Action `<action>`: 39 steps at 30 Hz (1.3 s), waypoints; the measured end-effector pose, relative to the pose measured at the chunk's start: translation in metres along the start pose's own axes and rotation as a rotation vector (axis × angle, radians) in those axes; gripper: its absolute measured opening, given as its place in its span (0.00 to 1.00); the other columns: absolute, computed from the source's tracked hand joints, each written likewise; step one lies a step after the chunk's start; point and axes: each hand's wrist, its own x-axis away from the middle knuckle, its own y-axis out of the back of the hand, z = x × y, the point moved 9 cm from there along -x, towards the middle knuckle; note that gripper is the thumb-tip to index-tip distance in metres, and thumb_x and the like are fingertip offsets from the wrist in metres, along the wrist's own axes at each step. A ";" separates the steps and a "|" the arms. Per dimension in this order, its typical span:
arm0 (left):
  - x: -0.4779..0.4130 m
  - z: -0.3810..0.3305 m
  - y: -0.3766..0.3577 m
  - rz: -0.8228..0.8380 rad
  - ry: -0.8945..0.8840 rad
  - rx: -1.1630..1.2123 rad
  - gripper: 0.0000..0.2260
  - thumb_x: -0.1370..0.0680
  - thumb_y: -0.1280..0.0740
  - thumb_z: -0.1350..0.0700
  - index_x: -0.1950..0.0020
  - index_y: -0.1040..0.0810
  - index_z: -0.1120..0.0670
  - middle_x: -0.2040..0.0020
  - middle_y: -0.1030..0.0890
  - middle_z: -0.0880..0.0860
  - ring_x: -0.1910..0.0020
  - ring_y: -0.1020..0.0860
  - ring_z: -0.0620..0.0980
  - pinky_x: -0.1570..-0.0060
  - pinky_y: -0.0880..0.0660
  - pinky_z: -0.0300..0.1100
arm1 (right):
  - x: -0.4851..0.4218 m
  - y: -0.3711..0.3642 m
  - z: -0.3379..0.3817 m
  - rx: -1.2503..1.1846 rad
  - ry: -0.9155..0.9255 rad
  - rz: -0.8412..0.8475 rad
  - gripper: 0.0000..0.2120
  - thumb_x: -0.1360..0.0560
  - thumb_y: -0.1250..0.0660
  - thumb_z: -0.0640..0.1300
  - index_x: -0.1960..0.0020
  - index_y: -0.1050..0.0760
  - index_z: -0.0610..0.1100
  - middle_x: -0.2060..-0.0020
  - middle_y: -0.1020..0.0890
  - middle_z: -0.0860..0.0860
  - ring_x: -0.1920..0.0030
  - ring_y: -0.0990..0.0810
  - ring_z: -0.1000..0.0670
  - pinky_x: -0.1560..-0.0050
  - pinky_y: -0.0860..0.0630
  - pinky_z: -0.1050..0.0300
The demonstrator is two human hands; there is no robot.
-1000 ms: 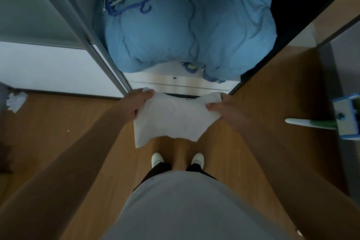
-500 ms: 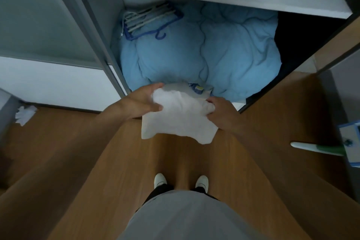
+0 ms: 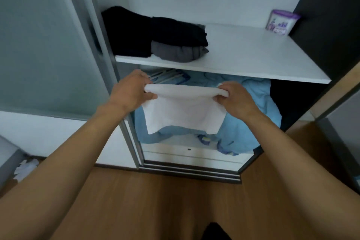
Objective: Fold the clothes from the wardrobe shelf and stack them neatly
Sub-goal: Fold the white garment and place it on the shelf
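Hanging from both hands, the white garment (image 3: pixel 183 109) is held in the air just under the front edge of the wardrobe shelf (image 3: pixel 243 54), before the lower compartment. Its long axis runs from 9 o'clock to 3 o'clock along a rolled, folded top edge, and its loose lower edge points down toward 6 o'clock. The cloth looks soft, plain and matte, roughly rectangular, with a faint crease near the middle.

The left hand (image 3: pixel 129 91) grips the top left corner, fingers curled over the fold and thumb against the front. The right hand (image 3: pixel 236 99) pinches the top right corner, where the cloth bunches inside its curled fingers.

On the shelf, a smooth white board, a loose black pile (image 3: pixel 126 29) lies at 10 o'clock from the garment. Just beside it a black folded piece (image 3: pixel 175 31) rests on a grey folded piece (image 3: pixel 179 51) with rounded edges. Well apart at 2 o'clock stands a purple-lidded tub (image 3: pixel 282 22).

The lower compartment holds a light-blue duvet (image 3: pixel 243 128) — puffy, quilted, deeply creased — and at 11 o'clock a bundle of hangers (image 3: pixel 167 76), partly hidden by the left hand.

At 9 o'clock stands a frosted sliding door (image 3: pixel 48 45) in a metal frame; at 6 o'clock lies a wood-grain floor (image 3: pixel 155 200).
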 end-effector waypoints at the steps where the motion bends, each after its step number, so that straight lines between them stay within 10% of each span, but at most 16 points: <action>1: -0.007 0.002 0.011 -0.008 -0.004 -0.037 0.08 0.27 0.26 0.44 0.57 0.22 0.45 0.50 0.24 0.47 0.51 0.24 0.51 0.58 0.30 0.45 | -0.007 0.009 0.011 -0.020 0.038 -0.047 0.02 0.23 0.31 0.46 0.53 0.21 0.48 0.51 0.21 0.50 0.46 0.23 0.49 0.44 0.26 0.48; 6: -0.057 0.017 0.046 0.032 0.074 0.137 0.09 0.24 0.29 0.46 0.58 0.24 0.49 0.64 0.18 0.47 0.68 0.17 0.49 0.68 0.25 0.42 | -0.051 0.032 0.026 -0.473 -0.018 -0.055 0.04 0.21 0.33 0.43 0.55 0.25 0.48 0.67 0.20 0.49 0.72 0.19 0.48 0.73 0.24 0.58; 13: -0.177 0.013 0.095 -0.157 0.039 0.978 0.04 0.22 0.30 0.65 0.50 0.20 0.58 0.51 0.18 0.58 0.52 0.16 0.55 0.51 0.19 0.41 | -0.176 0.088 0.040 -0.902 0.078 -0.243 0.05 0.24 0.28 0.39 0.50 0.22 0.42 0.54 0.17 0.42 0.54 0.16 0.46 0.49 0.18 0.52; 18: -0.251 0.007 0.136 -0.393 -0.172 0.938 0.15 0.23 0.34 0.71 0.53 0.19 0.49 0.40 0.20 0.48 0.37 0.22 0.44 0.38 0.27 0.36 | -0.258 0.130 0.054 -0.819 0.356 -0.390 0.13 0.30 0.31 0.29 0.56 0.26 0.46 0.50 0.17 0.45 0.47 0.18 0.52 0.47 0.22 0.58; 24: -0.292 0.091 0.028 -0.113 0.338 0.902 0.16 0.32 0.38 0.63 0.55 0.14 0.49 0.49 0.15 0.46 0.46 0.19 0.48 0.57 0.22 0.37 | -0.315 0.015 -0.020 -0.289 0.225 0.170 0.20 0.29 0.38 0.24 0.50 0.18 0.44 0.43 0.17 0.48 0.42 0.20 0.49 0.43 0.28 0.67; 29: -0.324 0.107 0.019 -0.217 0.500 0.668 0.15 0.28 0.29 0.38 0.57 0.18 0.50 0.58 0.16 0.46 0.61 0.20 0.42 0.62 0.26 0.38 | -0.364 0.024 -0.052 -0.550 -0.097 -0.189 0.06 0.26 0.34 0.46 0.52 0.20 0.46 0.63 0.18 0.53 0.66 0.21 0.53 0.58 0.22 0.52; 35: -0.356 0.086 0.020 -0.256 0.333 0.358 0.04 0.24 0.28 0.58 0.57 0.20 0.57 0.59 0.20 0.47 0.55 0.22 0.46 0.60 0.30 0.27 | -0.386 -0.001 -0.050 -0.165 -0.164 -0.119 0.10 0.26 0.35 0.55 0.47 0.25 0.53 0.50 0.20 0.51 0.50 0.21 0.46 0.49 0.26 0.52; 39: -0.356 0.080 0.015 -0.243 0.249 0.120 0.03 0.23 0.31 0.56 0.56 0.21 0.53 0.52 0.18 0.50 0.50 0.21 0.50 0.45 0.25 0.45 | -0.386 0.010 -0.035 0.156 -0.130 -0.179 0.15 0.22 0.41 0.46 0.36 0.28 0.47 0.38 0.27 0.43 0.38 0.27 0.40 0.40 0.32 0.45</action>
